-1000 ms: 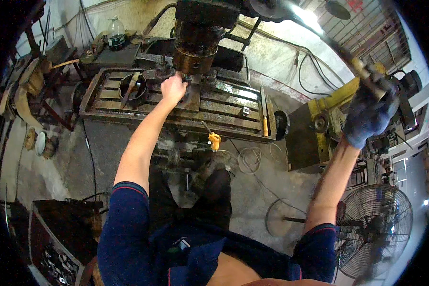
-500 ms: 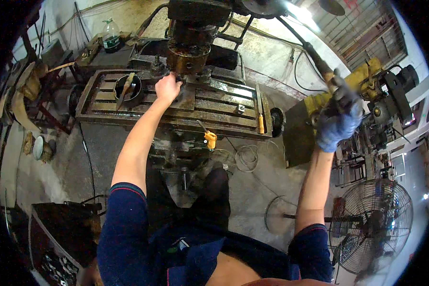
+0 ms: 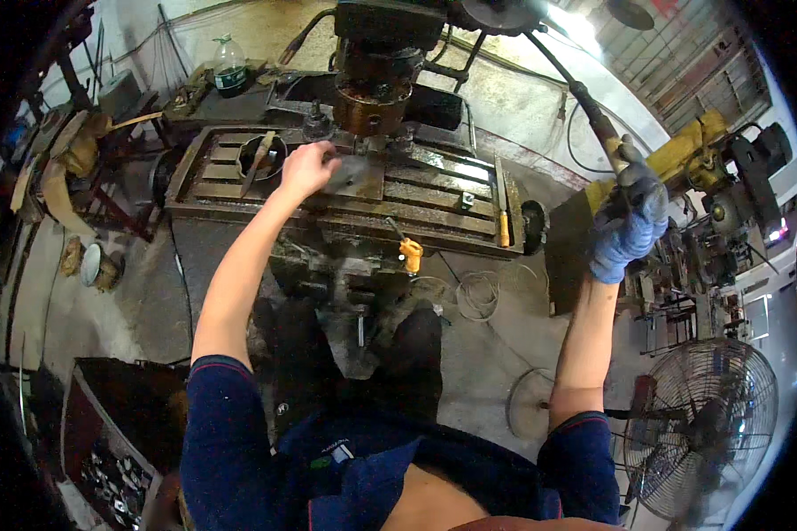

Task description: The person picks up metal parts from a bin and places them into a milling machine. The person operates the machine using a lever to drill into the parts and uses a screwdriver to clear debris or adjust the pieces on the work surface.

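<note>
My bare left hand (image 3: pixel 306 168) rests on a flat metal plate (image 3: pixel 356 177) lying on the slotted table (image 3: pixel 434 199) of a milling machine, just under the machine's rusty head (image 3: pixel 374 97). My right hand (image 3: pixel 630 223), in a blue-grey glove, is raised at the right and closed around the end of a long dark lever (image 3: pixel 576 93) that runs up to the machine's top. A small metal bowl with a tool in it (image 3: pixel 261 157) sits on the table left of my left hand.
An orange-handled crank (image 3: pixel 411 257) sticks out of the machine's front. A file with an orange handle (image 3: pixel 502 221) lies at the table's right end. A standing fan (image 3: pixel 701 429) is at lower right, a yellow machine (image 3: pixel 691 164) behind my right hand.
My right hand has swung the lever leftward and down toward the machine. My left hand has stayed on the plate while the view shifted slightly.
</note>
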Tool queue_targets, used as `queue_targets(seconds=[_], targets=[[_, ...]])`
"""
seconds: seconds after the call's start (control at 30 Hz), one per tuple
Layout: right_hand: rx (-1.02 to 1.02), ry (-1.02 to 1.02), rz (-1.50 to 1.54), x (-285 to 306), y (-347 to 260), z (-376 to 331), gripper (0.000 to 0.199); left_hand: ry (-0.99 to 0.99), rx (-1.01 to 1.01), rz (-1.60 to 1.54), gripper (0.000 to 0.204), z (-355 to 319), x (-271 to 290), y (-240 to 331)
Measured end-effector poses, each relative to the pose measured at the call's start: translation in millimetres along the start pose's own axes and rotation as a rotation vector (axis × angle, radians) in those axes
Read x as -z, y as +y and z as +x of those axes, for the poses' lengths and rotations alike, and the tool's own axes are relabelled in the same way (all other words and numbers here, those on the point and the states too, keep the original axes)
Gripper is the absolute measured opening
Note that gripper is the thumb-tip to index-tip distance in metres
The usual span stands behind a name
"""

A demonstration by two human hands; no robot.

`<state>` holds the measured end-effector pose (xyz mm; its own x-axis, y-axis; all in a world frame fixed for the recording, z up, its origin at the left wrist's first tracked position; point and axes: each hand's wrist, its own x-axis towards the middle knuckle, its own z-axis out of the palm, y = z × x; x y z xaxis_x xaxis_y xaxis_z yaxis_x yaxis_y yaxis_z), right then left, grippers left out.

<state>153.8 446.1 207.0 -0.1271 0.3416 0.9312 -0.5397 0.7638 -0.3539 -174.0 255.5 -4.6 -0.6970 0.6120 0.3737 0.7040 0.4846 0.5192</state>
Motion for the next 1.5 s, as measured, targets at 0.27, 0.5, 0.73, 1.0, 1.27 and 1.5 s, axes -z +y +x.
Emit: queue_targets(seconds=[0.27,0.5,0.73,1.0,1.27,1.5], targets=[[0.063,0.047,0.111,8.4,13.4,-3.7,0.034,0.206,0.014,-0.14,0.013,-82.9,92.1,-19.2],[-0.058,0.102,0.192,6.8,8.4,-7.3,0.027,0.258,0.088,-0.068,0.015,-117.1,127.2,-41.5],[-0.063,0.119,0.211,2.4,3.1,-12.3,0.024,0.078,0.17,-0.001,0.018,-145.3,123.3,-44.4],[-0.021,0.093,0.243,3.5,12.7,-22.5,0.031,-0.062,0.281,-0.032,0.021,-161.0,121.3,-39.6],[-0.01,0.045,0.266,6.8,20.1,-34.2,0.03,-0.126,0.287,-0.063,0.024,-167.6,119.7,-38.2],[0.019,0.046,0.276,7.1,24.8,-46.7,0.028,-0.105,0.233,-0.031,0.023,-165.1,129.1,-13.6]])
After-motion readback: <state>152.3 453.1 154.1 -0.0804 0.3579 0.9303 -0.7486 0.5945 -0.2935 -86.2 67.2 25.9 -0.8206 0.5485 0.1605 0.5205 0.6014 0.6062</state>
